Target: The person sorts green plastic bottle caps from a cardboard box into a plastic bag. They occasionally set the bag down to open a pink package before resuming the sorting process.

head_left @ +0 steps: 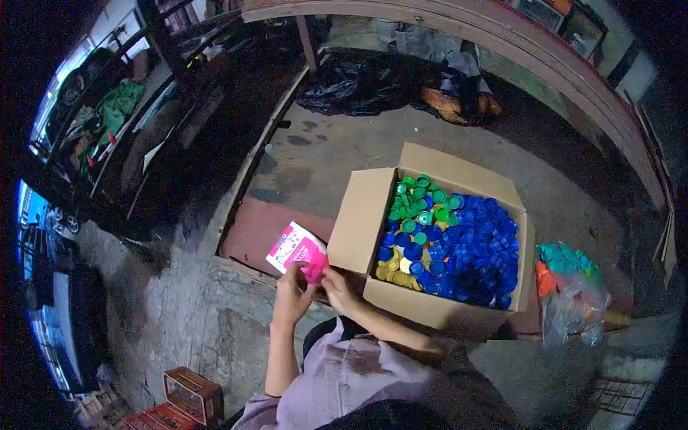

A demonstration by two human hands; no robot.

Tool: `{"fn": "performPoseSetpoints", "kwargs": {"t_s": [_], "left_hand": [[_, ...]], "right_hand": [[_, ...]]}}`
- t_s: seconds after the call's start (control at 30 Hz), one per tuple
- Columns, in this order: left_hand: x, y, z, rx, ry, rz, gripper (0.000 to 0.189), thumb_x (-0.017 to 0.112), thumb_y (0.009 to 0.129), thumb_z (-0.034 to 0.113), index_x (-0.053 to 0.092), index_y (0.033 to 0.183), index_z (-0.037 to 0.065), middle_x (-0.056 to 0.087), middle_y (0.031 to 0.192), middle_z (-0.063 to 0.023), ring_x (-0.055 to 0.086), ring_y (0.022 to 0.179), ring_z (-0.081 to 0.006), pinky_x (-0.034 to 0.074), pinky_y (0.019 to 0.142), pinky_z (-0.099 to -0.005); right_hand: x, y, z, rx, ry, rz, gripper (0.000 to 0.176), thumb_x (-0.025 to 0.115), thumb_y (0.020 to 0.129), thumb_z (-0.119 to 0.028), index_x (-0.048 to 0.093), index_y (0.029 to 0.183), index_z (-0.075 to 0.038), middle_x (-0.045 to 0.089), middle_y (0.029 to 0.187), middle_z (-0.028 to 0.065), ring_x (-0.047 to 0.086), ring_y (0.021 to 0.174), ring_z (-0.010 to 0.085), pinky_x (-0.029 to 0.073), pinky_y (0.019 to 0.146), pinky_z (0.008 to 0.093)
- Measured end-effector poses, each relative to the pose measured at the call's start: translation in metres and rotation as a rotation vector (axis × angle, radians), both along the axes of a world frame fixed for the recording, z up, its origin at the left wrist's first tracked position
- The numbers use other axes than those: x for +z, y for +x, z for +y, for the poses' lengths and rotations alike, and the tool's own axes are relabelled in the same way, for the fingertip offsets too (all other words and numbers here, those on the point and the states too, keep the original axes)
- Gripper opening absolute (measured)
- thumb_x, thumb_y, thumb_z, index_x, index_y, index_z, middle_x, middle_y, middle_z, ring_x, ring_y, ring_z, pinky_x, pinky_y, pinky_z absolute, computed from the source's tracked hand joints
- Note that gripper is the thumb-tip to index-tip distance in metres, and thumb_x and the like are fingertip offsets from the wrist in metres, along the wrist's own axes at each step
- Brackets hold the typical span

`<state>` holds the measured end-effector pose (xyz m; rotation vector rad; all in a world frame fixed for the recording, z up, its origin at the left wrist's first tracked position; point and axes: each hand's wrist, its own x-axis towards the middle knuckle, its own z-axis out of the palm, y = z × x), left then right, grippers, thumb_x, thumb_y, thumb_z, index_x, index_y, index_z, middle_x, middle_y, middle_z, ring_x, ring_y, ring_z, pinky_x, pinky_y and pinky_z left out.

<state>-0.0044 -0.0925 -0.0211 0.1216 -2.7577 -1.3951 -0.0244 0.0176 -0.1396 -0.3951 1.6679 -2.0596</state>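
A pink and white printed packet [295,249] is held over the near left edge of the table. My left hand [292,290] pinches its lower edge, fingers closed. Close beside it on the right, my right hand [337,288] has its fingers closed on the packet's lower right corner. Just right of my hands stands an open cardboard box [364,215] with its flaps spread. Inside it lie many bottle caps: blue ones [476,240] fill the right side, green ones [423,201] the upper left, yellow ones [395,274] the lower left.
The wooden table [315,154] has a raised rim. Black plastic bags [358,84] lie at its far side. Right of the box sits a clear bag [577,308] near green and orange items. A rusty red crate [193,395] stands on the floor at lower left.
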Motion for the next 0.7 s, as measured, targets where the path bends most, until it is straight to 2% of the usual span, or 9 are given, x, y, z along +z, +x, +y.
{"fn": "performPoseSetpoints", "kwargs": {"t_s": [0.13,0.2,0.33,0.37,0.47,0.53,0.6,0.67,0.7], "left_hand": [[0.011,0.001,0.003,-0.005,0.025,-0.002,0.039,0.058,0.069,0.001,0.044,0.105,-0.001,0.052,0.061,-0.0130,0.052,0.054,-0.0214,0.043,0.053,-0.0316],[0.012,-0.001,0.002,-0.031,0.022,0.011,0.040,0.057,0.069,0.001,0.043,0.106,-0.001,0.052,0.062,-0.0132,0.051,0.054,-0.0210,0.043,0.053,-0.0313],[-0.001,0.002,0.001,0.017,0.154,-0.048,0.032,0.051,0.074,-0.001,0.041,0.105,0.000,0.051,0.069,-0.0096,0.051,0.059,-0.0143,0.042,0.053,-0.0269],[-0.006,0.003,-0.001,0.052,0.191,-0.009,0.031,0.051,0.075,-0.001,0.041,0.104,0.001,0.049,0.069,-0.0069,0.049,0.060,-0.0122,0.041,0.053,-0.0254],[-0.049,0.014,-0.010,0.109,0.379,0.050,0.029,0.050,0.077,-0.002,0.041,0.105,0.003,0.046,0.074,-0.0019,0.045,0.063,-0.0079,0.039,0.055,-0.0218],[-0.077,0.026,-0.013,0.373,0.736,0.028,0.027,0.051,0.080,0.005,0.041,0.105,0.005,0.047,0.079,-0.0018,0.046,0.069,-0.0086,0.040,0.059,-0.0225],[-0.083,0.035,-0.021,0.330,0.967,-0.305,0.027,0.051,0.084,0.019,0.041,0.106,0.009,0.048,0.084,-0.0018,0.049,0.077,-0.0119,0.040,0.063,-0.0251],[-0.096,0.044,-0.023,0.238,1.144,-0.505,0.036,0.047,0.085,0.042,0.047,0.104,0.012,0.053,0.093,-0.0017,0.052,0.087,-0.0172,0.043,0.065,-0.0314],[-0.097,0.042,-0.020,0.234,1.232,-0.540,0.037,0.046,0.085,0.043,0.049,0.104,0.012,0.053,0.092,-0.0016,0.053,0.085,-0.0173,0.043,0.065,-0.0317]], "right_hand": [[0.033,0.001,-0.002,-0.380,0.089,0.047,0.024,0.046,0.080,0.000,0.051,0.103,0.004,0.055,0.094,0.0144,0.053,0.090,0.0240,0.042,0.081,0.0320],[0.028,-0.002,0.000,-0.252,0.391,0.555,0.031,0.046,0.076,0.004,0.048,0.107,0.006,0.055,0.104,0.0203,0.053,0.097,0.0311,0.040,0.086,0.0344],[0.042,-0.006,0.005,-0.047,0.627,0.456,0.030,0.044,0.070,0.007,0.050,0.099,0.004,0.050,0.106,0.0237,0.047,0.103,0.0376,0.039,0.086,0.0405],[0.069,-0.010,0.008,-0.068,0.459,0.131,0.021,0.044,0.072,0.005,0.052,0.092,0.002,0.053,0.099,0.0230,0.047,0.100,0.0384,0.040,0.082,0.0406],[0.044,-0.007,0.009,-0.125,0.620,0.213,0.016,0.045,0.075,0.000,0.055,0.087,0.001,0.055,0.090,0.0229,0.050,0.092,0.0388,0.041,0.077,0.0413],[0.009,-0.011,-0.003,-0.196,0.638,0.354,0.011,0.048,0.075,-0.001,0.056,0.082,0.000,0.057,0.083,0.0218,0.055,0.080,0.0355,0.042,0.069,0.0419],[0.037,-0.018,-0.009,-0.311,0.173,0.279,0.012,0.052,0.073,-0.005,0.056,0.082,0.001,0.058,0.081,0.0198,0.058,0.072,0.0315,0.043,0.065,0.0429],[0.027,-0.021,-0.009,-0.124,0.466,0.401,0.015,0.053,0.072,-0.007,0.056,0.085,0.001,0.059,0.079,0.0172,0.058,0.070,0.0271,0.045,0.065,0.0410],[0.056,-0.024,0.000,-0.006,0.466,0.112,0.017,0.054,0.071,-0.008,0.056,0.085,0.001,0.059,0.077,0.0168,0.058,0.070,0.0260,0.046,0.062,0.0396]]}}
